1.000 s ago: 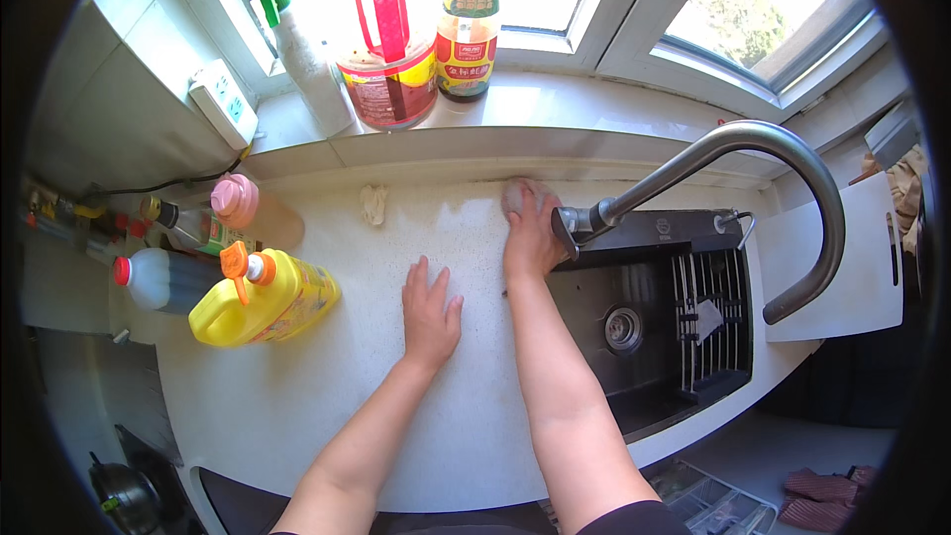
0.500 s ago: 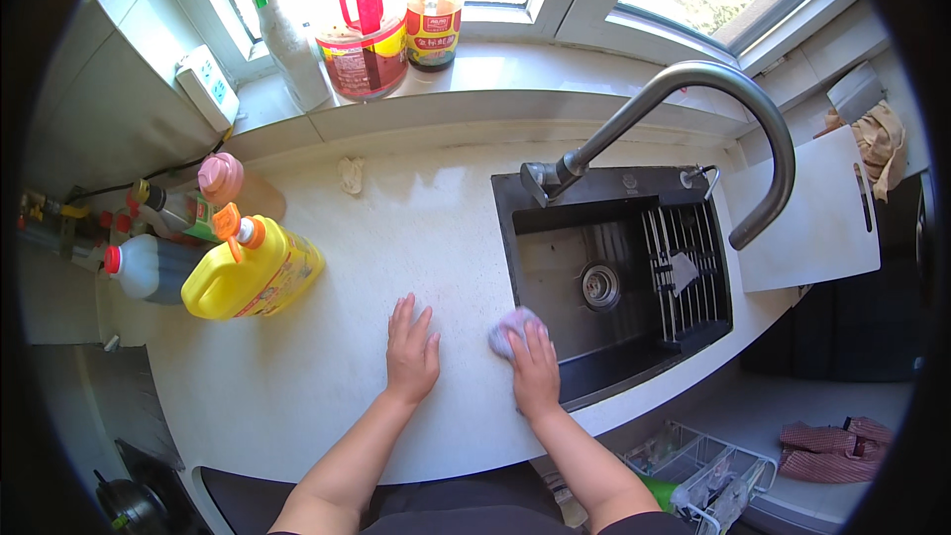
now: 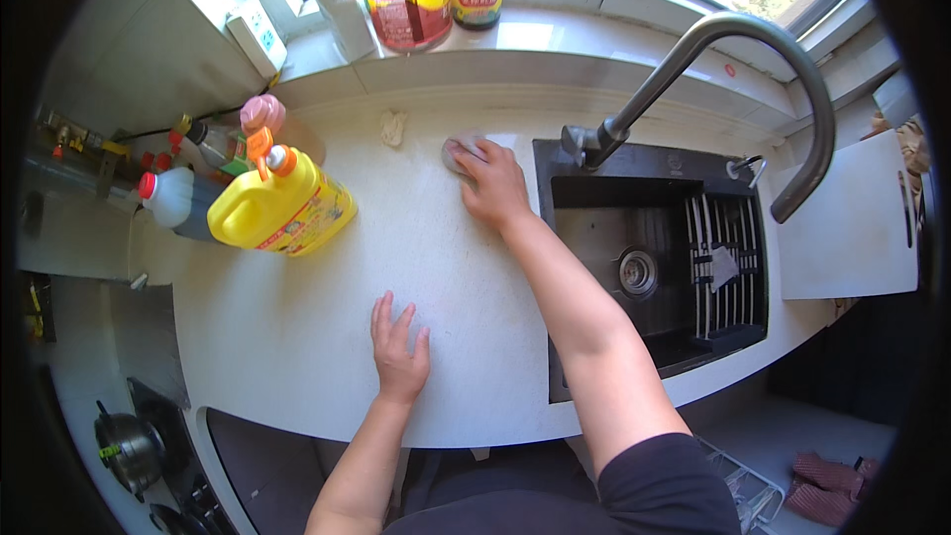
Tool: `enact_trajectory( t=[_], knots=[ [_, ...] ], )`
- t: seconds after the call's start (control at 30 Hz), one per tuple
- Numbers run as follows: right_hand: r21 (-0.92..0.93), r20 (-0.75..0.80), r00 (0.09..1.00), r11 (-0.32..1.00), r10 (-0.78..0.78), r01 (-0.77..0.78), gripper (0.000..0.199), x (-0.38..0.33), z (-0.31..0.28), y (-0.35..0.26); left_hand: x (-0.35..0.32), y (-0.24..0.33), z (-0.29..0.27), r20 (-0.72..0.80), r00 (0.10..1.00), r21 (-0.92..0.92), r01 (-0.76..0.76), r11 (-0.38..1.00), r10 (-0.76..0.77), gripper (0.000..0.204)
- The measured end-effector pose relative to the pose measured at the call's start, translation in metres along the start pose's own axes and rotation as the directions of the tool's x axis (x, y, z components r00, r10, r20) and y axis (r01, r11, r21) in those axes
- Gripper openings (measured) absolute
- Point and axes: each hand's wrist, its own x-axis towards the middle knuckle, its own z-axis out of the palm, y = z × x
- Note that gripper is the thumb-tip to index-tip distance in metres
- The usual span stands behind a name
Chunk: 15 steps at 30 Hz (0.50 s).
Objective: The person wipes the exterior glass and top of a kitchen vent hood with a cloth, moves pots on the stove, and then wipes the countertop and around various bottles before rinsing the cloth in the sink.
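Observation:
My right hand (image 3: 495, 183) presses a bunched greyish-purple cloth (image 3: 462, 153) on the white countertop (image 3: 466, 337), toward its back, left of the sink's far corner. Its fingers are closed over the cloth and hide part of it. Nearer the front edge, my left hand (image 3: 399, 349) rests on the counter with its fingers spread, holding nothing. A small crumpled off-white scrap (image 3: 393, 129) lies at the back, left of the cloth.
A black sink (image 3: 604, 228) with a rack (image 3: 723, 258) and a tall curved faucet (image 3: 733, 30) takes up the right. At left stand a yellow jug with an orange pump (image 3: 287, 203) and several bottles. A window ledge (image 3: 555, 64) holds containers; a pot (image 3: 129, 446) sits lower left.
My right hand has moved the cloth from beside the sink's near left side to the back of the counter. The left hand stays near the front. The view has shifted.

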Motion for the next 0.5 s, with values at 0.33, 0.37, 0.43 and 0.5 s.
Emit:
enact_trajectory(
  t=[0.33, 0.37, 0.43, 0.5],
  knots=[
    [0.314, 0.212, 0.866, 0.870, -0.454, 0.379, 0.036, -0.163, 0.021, -0.114, -0.060, -0.023, -0.017, -0.224, 0.940, -0.027, 0.256, 0.966, -0.256, 0.032],
    [0.300, 0.233, 0.851, 0.867, -0.470, 0.397, 0.035, -0.184, 0.008, -0.116, -0.060, -0.022, -0.018, -0.208, 0.950, -0.023, 0.233, 0.972, -0.232, 0.032],
    [0.281, 0.230, 0.843, 0.863, -0.486, 0.420, 0.034, -0.220, -0.018, -0.109, -0.061, -0.019, -0.018, -0.167, 0.967, -0.073, 0.184, 0.980, -0.194, 0.032],
    [0.184, 0.191, 0.887, 0.903, -0.420, 0.388, 0.035, -0.238, -0.045, -0.089, -0.065, -0.017, -0.014, -0.124, 0.987, -0.042, 0.093, 0.995, -0.097, 0.033]
  ],
)
